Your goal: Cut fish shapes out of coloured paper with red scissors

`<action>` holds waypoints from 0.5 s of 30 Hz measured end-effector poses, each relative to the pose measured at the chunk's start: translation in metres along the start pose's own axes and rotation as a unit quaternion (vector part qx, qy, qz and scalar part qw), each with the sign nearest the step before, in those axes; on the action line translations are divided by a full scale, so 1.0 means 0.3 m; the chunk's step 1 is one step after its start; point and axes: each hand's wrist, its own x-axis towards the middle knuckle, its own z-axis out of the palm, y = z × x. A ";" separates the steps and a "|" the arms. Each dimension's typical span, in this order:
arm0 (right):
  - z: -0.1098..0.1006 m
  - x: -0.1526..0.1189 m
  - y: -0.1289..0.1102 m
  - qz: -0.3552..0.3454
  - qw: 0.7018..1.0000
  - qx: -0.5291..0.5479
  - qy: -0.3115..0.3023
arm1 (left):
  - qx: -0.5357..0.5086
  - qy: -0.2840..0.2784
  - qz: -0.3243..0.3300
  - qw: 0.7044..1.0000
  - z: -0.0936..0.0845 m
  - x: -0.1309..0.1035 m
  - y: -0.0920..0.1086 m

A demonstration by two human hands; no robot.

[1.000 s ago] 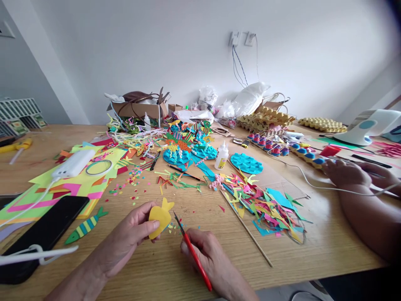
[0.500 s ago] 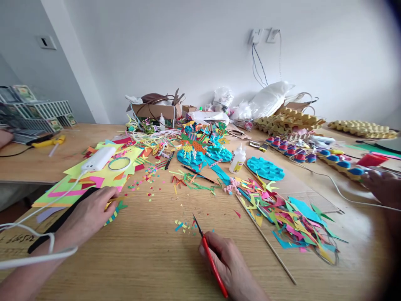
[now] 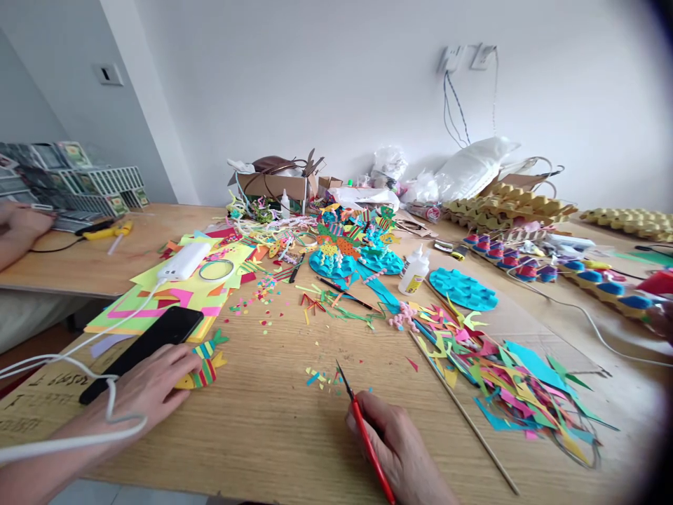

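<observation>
My left hand [image 3: 158, 375] rests at the table's left, fingers stretched and thumb apart, touching a striped yellow, red and green paper fish [image 3: 202, 374]. A second striped paper fish [image 3: 206, 349] with a green tail lies partly under that one. A black phone [image 3: 152, 344] lies just behind this hand. Low in the middle, my right hand [image 3: 392, 435] is closed around red-handled scissors [image 3: 368, 442], their dark thin point aimed up and left. Tiny paper snippets [image 3: 323, 379] are scattered by the tip.
A white power bank [image 3: 184, 261] sits on coloured paper sheets [image 3: 126, 308], its cable crossing my left forearm. Paper scraps [image 3: 505, 379] and a wooden stick [image 3: 463, 414] lie right. Glue bottles [image 3: 414, 272] stand near blue egg-carton pieces [image 3: 463, 287]. Another person's hand [image 3: 26, 223] is far left.
My left hand has loosened and flattened, and the yellow-and-red fish now shows beside the green-tailed one. The view has shifted left. My right hand keeps its hold on the scissors.
</observation>
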 end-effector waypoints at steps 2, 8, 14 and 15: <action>-0.001 -0.001 -0.001 0.003 1.000 -0.004 0.004 | 0.024 -0.010 0.014 1.000 -0.007 -0.005 -0.015; -0.008 0.002 -0.027 0.013 0.999 0.031 -0.032 | 0.102 -0.042 0.020 0.994 0.004 0.025 0.008; 0.008 0.043 -0.049 0.003 0.998 -0.055 -0.016 | 0.073 -0.038 0.063 0.995 0.072 0.123 0.142; 0.011 0.048 -0.048 0.001 0.998 -0.063 -0.016 | 0.067 -0.031 0.065 0.995 0.081 0.141 0.163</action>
